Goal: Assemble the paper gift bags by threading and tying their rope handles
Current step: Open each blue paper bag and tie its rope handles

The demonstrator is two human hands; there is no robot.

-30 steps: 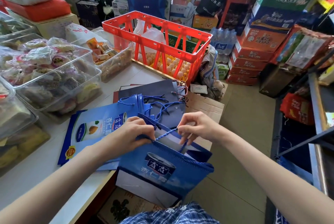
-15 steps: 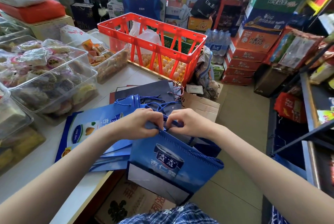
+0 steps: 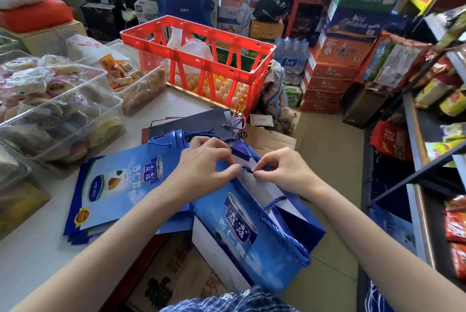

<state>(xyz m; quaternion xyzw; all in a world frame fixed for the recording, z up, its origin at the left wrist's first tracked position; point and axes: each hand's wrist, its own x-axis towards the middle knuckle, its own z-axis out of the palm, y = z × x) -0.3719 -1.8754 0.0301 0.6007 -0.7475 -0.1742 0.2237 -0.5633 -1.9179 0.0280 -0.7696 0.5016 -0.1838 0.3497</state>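
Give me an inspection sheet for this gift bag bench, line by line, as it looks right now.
Surface: white counter, crowded along its left.
Job's things: open blue bag hangs off the counter edge; blue rope at its rim; flat bags stacked beside it.
Clutter: clear snack tubs; red crate over eggs.
Grippers: left hand and right hand both pinch the rope.
Cables: nothing seen.
Surroundings: stacked cartons, shelf on the right.
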